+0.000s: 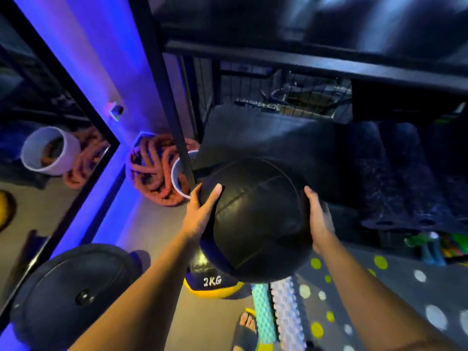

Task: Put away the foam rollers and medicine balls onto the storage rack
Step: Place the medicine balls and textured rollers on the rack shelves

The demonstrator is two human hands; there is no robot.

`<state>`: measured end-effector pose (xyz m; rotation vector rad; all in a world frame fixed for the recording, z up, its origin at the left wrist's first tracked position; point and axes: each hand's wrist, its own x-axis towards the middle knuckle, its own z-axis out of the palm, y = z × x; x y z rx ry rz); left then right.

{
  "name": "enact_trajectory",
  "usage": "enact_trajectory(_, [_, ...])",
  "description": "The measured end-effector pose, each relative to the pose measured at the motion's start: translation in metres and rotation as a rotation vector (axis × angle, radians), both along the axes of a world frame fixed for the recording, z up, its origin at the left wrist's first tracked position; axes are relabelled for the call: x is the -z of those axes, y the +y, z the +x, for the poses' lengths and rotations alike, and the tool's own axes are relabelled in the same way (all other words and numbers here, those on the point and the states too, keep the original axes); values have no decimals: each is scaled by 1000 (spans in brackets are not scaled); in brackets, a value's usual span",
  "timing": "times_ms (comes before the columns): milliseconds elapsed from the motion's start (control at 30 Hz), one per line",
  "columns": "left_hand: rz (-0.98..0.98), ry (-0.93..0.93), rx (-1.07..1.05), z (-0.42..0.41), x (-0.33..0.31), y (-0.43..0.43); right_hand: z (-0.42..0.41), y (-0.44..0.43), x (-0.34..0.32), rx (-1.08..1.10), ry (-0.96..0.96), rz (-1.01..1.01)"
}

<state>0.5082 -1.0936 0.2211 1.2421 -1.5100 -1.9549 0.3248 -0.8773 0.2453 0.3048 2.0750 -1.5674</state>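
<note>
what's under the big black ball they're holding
Below the black medicine ball, held between left hand and right hand, a yellow-and-black 2KG ball and two textured foam rollers lie on the floor. The ball covers their far parts.

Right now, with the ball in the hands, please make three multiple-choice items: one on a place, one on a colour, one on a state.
1. Where lies the 2 kg ball?
A. on the floor below the black ball
B. on the rack
C. in the bucket

2. What colour is the rope?
A. green
B. orange
C. white

3. How is the black medicine ball held?
A. by left hand only
B. between left hand and right hand
C. resting on the shelf

Answers: 1 A, it shows under the held ball. 2 B, the coils look orange. 3 B, one palm on each side.
</note>
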Motion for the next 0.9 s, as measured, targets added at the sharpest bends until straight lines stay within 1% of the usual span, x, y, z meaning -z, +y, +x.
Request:
enact_trajectory(100, [-42,7,-12,-45,8,-31,-53,-44,3,-62,46,7])
enact_trajectory(167, [-104,-25,-5,-74,17,-52,-79,-71,6,-118,104,45])
enact_trajectory(267, [-273,-161,81,-107,26,-73,-104,-108,11,-272,184,163])
enact_trajectory(367, [-455,-302,152,-123,14,-78,-123,-142,19,-384,272,261])
enact_trajectory(433, [-627,-364,249,-128,4,-73,-137,-159,20,-408,310,309])
enact_trajectory(500, [-847,-414,352,-132,-1,-60,-153,-174,17,-393,362,335])
enact_trajectory(567, [-1068,-460,434,-136,1,-43,-170,-190,11,-279,384,328])
enact_trajectory(633, [-1247,-483,449,-140,7,-33,-177,-204,6,-172,422,323])
enact_trajectory(700, [-1280,-477,421,-149,12,-44,-166,-205,1,-170,510,287])
enact_trajectory(733, [-1260,-474,413,-157,11,-54,-155,-200,0,-220,571,266])
enact_trajectory(833, [-1119,-456,351,-189,2,-95,-118,-176,5,-478,807,248])
enact_trajectory(900, [-1027,-452,256,-208,-6,-127,-111,-171,14,-693,911,299])
